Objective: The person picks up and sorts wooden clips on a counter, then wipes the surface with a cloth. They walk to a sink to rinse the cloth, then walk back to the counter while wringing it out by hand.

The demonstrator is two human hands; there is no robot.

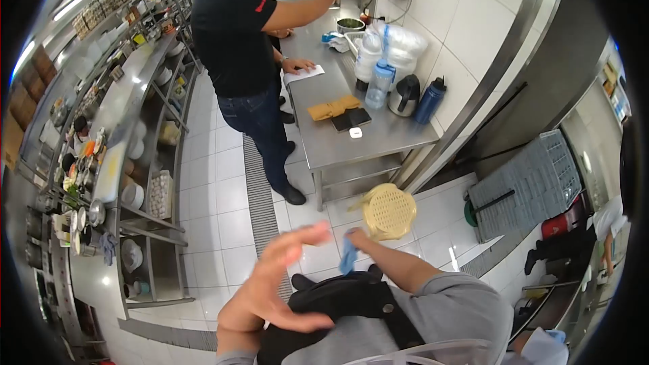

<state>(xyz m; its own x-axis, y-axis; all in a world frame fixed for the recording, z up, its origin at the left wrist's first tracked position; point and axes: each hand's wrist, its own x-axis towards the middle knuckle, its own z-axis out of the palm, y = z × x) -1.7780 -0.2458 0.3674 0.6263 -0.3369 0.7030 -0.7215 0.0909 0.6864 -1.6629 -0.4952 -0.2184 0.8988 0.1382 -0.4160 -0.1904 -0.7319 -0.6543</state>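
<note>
My left hand (274, 284) is raised in front of my apron (338, 297), its fingers apart and curved, with nothing in it. Lower and to the right, my right hand (358, 236) is closed around a blue cloth (348, 257) that hangs down from it. A yellow plastic stool (389, 211) stands just beyond my right hand, beside the steel table (338, 153). On that table lie a tan pouch (334, 107), a black wallet (351, 119) and a small white case (355, 133).
A person in black (233, 40) stands at the table's left side. Blue bottle (430, 100), kettle (404, 95) and water jug (380, 84) stand near the wall. Grey crates (524, 186) are at the right; steel shelving (152, 257) runs along the left.
</note>
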